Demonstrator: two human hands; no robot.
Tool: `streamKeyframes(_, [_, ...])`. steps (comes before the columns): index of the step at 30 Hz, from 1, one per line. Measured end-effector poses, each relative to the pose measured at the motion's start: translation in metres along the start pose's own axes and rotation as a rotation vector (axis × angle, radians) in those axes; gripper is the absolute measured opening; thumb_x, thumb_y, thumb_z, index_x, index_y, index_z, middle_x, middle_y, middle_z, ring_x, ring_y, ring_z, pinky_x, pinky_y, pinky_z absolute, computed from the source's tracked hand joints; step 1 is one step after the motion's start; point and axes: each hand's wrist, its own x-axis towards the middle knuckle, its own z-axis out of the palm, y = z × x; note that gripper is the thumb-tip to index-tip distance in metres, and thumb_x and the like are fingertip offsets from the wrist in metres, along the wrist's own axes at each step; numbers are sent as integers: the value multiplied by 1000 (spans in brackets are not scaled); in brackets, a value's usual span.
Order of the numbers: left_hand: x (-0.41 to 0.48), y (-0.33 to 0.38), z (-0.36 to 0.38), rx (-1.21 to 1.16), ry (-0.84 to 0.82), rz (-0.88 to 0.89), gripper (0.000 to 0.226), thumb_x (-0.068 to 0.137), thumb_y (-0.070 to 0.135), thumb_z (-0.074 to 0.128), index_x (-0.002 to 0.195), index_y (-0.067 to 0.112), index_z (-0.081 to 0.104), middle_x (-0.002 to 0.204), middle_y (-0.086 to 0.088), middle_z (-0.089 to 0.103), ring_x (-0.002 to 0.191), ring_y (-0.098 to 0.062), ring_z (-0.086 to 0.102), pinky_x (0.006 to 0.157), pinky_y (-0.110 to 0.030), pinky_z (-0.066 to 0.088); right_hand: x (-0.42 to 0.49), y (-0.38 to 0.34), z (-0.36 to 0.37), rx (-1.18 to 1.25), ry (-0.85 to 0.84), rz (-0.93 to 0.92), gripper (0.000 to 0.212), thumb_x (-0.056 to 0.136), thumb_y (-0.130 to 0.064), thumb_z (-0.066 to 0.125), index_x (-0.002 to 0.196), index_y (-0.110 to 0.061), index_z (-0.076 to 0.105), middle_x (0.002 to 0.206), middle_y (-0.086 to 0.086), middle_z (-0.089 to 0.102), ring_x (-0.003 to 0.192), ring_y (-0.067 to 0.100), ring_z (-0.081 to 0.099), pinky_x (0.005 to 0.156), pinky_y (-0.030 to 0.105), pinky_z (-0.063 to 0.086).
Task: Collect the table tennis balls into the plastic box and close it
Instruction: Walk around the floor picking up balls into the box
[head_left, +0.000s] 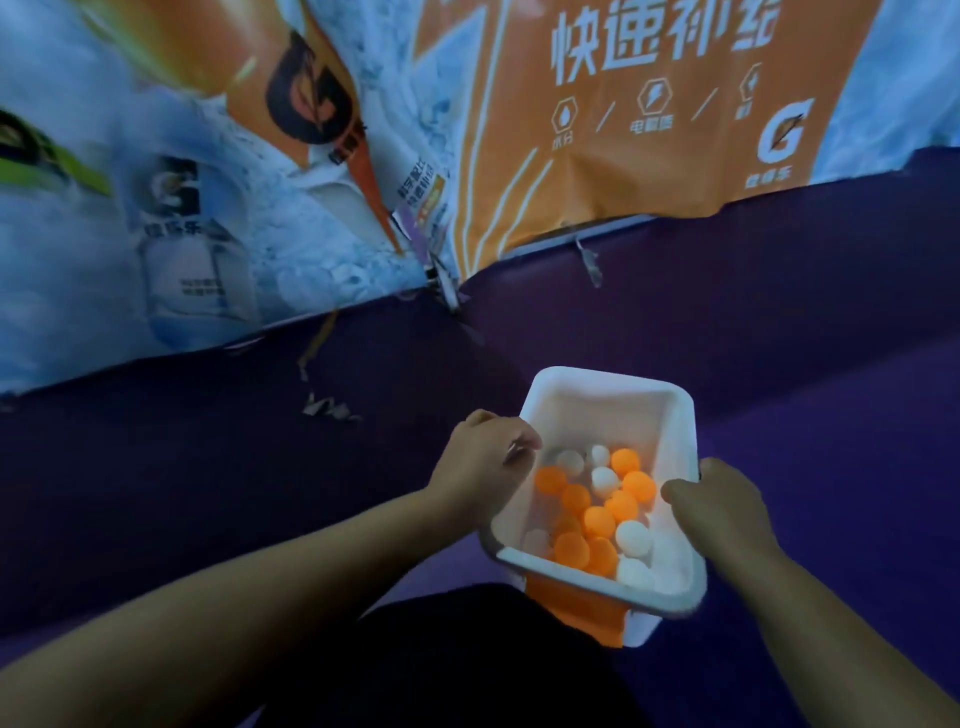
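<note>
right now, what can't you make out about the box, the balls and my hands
Head view only:
- Ball count: upper balls and the plastic box near rim hide lower ones.
- Left hand: blur hides whether its fingers pinch the rim or just touch.
- Right hand: its own back hides the fingers outside the box.
- Lid: not in view; the orange part is too blurred to name.

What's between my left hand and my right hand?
In the head view: the open white plastic box of orange and white table tennis balls, left hand and right hand holding its sides.
</note>
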Motion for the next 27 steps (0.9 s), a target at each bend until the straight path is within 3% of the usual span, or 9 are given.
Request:
streamKeyframes(3, [11,-26,-6,-33,8,3,23,92,13,53,109,19,66,88,17,45,101,-11,50,87,-28,47,0,-20,18,-20,10,-19,8,83,-18,57,83,-11,52,81,8,58,70,22,56,58,30,43])
streamKeyframes(6, [28,-47,-12,-105,-6,3,24,91,11,53,109,18,66,89,16,44,98,-8,49,87,-24,46,2,-31,35,26,44,-40,21,73,-31,52,74,-10,54,73,9,59,62,21,54,52,28,36])
streamKeyframes(10, [56,-61,-12,-193,-85,1,27,88,6,51,109,17,64,85,19,41,98,-8,45,86,-25,45,17,-32,60,76,99,69,8,84,-16,55,81,-9,56,78,12,59,67,24,54,58,33,39])
streamKeyframes(13, [83,-73,1,-198,-75,19,39,83,5,53,120,19,57,110,9,53,112,-13,44,87,-32,48,34,-30,72,111,136,140,8,84,-16,55,83,-8,57,79,12,60,69,27,56,58,34,42])
streamKeyframes(17, [119,-78,23,-238,-104,-119,51,85,21,58,133,24,44,131,8,50,117,-12,49,92,-34,48,61,-28,75,144,222,179,9,84,-17,54,83,-9,58,79,11,63,70,28,57,56,33,43])
streamKeyframes(19, [132,-76,35,-234,-179,-163,49,83,26,58,131,27,46,125,9,55,113,-10,54,91,-34,49,74,-25,71,150,247,201,8,86,-17,53,83,-10,57,79,10,61,69,25,56,54,31,40])
streamKeyframes(23, [143,-52,48,-228,-241,-221,20,82,23,55,102,28,54,92,10,63,81,-8,61,73,-39,56,89,-17,48,119,259,198,9,87,-21,53,84,-13,56,80,7,61,71,25,57,59,34,45])
streamKeyframes(27, [140,-11,47,-232,-270,-238,25,87,22,52,111,27,47,95,6,62,83,-15,62,73,-41,55,79,-12,10,89,268,213,13,88,-25,52,91,-14,57,85,5,61,72,21,56,59,33,44])
